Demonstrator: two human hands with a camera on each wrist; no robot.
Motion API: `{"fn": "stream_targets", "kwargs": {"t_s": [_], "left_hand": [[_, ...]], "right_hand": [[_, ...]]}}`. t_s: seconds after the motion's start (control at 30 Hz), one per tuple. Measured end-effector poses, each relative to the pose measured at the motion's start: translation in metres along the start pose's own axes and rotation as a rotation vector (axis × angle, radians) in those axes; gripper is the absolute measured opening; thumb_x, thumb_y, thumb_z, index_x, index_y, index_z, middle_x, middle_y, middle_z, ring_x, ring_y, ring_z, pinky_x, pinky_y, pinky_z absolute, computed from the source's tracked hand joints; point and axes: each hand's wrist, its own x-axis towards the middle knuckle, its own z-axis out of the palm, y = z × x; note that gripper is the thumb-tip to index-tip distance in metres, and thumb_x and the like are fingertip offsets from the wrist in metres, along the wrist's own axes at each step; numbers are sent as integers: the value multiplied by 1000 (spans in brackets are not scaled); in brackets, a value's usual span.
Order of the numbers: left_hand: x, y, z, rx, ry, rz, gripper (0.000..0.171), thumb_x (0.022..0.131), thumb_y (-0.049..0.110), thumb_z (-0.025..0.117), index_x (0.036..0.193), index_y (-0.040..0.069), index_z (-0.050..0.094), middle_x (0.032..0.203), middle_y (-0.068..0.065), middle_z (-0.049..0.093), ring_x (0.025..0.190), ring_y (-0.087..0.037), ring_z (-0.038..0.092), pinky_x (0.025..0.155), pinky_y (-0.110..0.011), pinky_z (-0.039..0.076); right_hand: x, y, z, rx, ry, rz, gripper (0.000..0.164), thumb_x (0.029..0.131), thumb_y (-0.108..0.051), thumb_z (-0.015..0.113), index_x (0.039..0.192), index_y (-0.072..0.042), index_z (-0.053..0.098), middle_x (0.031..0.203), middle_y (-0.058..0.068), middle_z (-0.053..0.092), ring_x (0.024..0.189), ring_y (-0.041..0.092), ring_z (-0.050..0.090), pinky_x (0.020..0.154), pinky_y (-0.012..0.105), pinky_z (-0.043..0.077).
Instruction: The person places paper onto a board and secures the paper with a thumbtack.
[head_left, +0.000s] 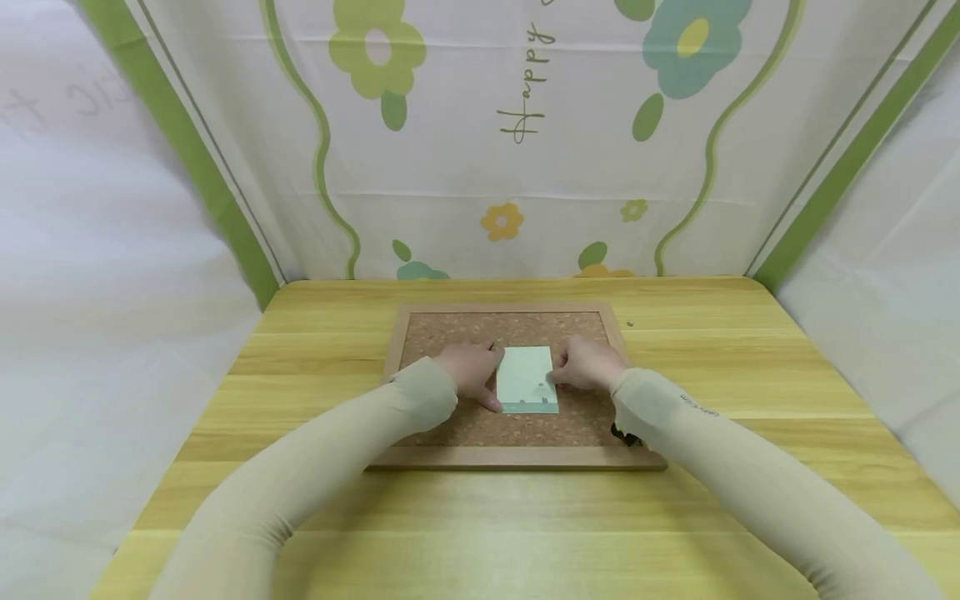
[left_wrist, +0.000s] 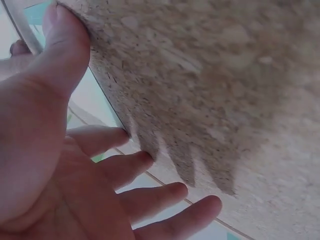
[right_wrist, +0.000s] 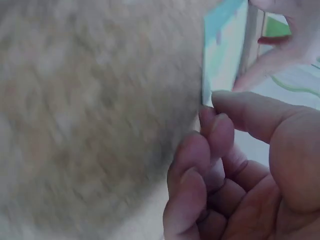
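Works at a pale green card [head_left: 522,371] lying flat on a framed cork board [head_left: 450,429]. Touches the card's left edge with the left hand [head_left: 470,369], in a wide grip of spread, nearly straight fingers. Meets the card's right edge with the right hand [head_left: 588,364], curled into a narrow grip; cannot tell whether pinching the paper. Extends pale sleeves [head_left: 352,442] over the wooden surface [head_left: 487,525] from the card's near side, partly covering a black object [head_left: 624,434] to the card's near right.
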Motion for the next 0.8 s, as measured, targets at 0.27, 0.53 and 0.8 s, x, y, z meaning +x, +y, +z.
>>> {"fn": "stream_targets", "kwargs": {"t_s": [0.27,0.53,0.8], "left_hand": [[-5,3,-5,-55,-39,-21,107,69,60,64,147,5,16,152,-12,14,134,-31,23,105,-42,27],[-2,1,-5,-30,-60,-22,109,68,62,63,147,5,15,152,-11,12,135,-25,22,107,-38,23],[0,1,-2,-18,-66,-33,110,68,63,60,148,6,11,153,-10,10,134,-26,26,106,-39,23]], "right_hand": [[7,41,-64,-145,206,-71,22,91,-21,56,92,-4,69,77,5,65,60,16,56,55,34,45],[24,120,-89,-229,231,-112,20,90,-15,58,97,0,69,86,10,65,70,21,58,64,42,47],[34,155,-79,-149,231,-21,21,89,-21,60,98,-6,69,91,9,64,79,24,56,68,43,44]]}}
